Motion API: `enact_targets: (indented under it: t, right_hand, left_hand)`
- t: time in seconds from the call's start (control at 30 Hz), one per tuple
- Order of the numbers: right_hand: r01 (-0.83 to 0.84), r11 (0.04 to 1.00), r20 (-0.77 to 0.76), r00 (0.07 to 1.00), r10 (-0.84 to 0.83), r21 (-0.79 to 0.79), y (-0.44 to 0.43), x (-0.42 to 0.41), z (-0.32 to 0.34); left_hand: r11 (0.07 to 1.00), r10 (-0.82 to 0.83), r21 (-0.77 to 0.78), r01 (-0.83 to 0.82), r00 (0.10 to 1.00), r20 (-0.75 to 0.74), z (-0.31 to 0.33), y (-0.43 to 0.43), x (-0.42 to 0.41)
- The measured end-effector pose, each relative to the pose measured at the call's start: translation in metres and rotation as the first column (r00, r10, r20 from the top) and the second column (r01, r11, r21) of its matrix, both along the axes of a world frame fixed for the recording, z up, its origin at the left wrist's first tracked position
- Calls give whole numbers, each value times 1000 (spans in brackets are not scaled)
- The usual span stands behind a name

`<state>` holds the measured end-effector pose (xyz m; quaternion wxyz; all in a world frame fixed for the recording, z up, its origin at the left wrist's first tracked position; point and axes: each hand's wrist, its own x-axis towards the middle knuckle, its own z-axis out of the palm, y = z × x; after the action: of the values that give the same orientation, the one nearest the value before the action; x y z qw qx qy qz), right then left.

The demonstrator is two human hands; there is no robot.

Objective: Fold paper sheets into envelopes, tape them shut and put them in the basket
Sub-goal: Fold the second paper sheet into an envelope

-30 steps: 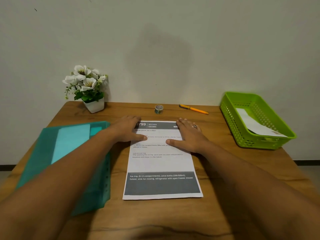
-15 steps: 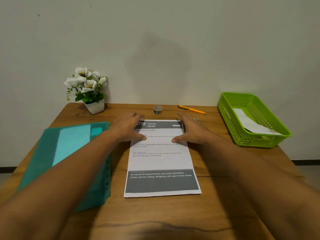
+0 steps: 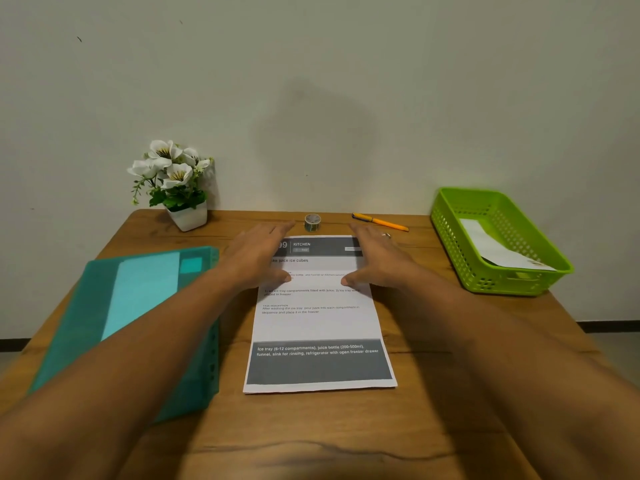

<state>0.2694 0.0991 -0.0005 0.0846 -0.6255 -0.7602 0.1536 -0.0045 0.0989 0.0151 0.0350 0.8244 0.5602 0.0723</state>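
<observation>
**Sheet squared for first fold; both hands at its far end**

1 printed paper sheet (image 3: 317,323) lies flat at the centre of the frame, long axis running away from me, printed side up, on the wooden table (image 3: 450,375). I judge it is laid this way so its top corners can be brought inward for the first fold; no crease is visible on it yet.

My left hand (image 3: 258,256) covers the sheet's upper left corner, my right hand (image 3: 375,259) its upper right edge. Fingers on both are spread and extended, grasping nothing; thumbs point inward over the text. Whether the palms press the paper or hover just above it, I cannot tell. My reading is that they pin and align the sheet.

The tape roll (image 3: 312,222) stands just beyond the sheet's top edge, centre of frame, near enough for the sealing step. An orange pen (image 3: 380,222) lies to its right, unused.

The green basket (image 3: 450,233) sits at the right of the frame, well apart from the sheet. 1 white folded paper (image 3: 491,247) already rests inside, tilted against the wall; whether it is taped, I cannot tell.

The teal folder (image 3: 138,313) lies at the lower left, just beside the sheet, partly under my left forearm; I take it for the paper supply. The potted white flowers (image 3: 173,178) at the upper left play no part.
</observation>
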Motion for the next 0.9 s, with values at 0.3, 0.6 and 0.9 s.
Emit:
enact_targets:
  t: [0.3, 0.6, 0.9]
  right_hand:
    - [-217, 952, 258, 953, 159, 215, -6, -36, 22]
    - [-252, 948, 450, 882, 141, 195, -9, -83, 8]
    - [-319, 904, 547, 828, 120, 284, -17, -76, 0]
  left_hand:
    - [976, -83, 185, 116, 981, -177, 3, -6, 21]
    - [989, -17, 134, 54, 965, -260, 0, -11, 42]
    - [968, -3, 232, 95, 930, -367, -14, -11, 43]
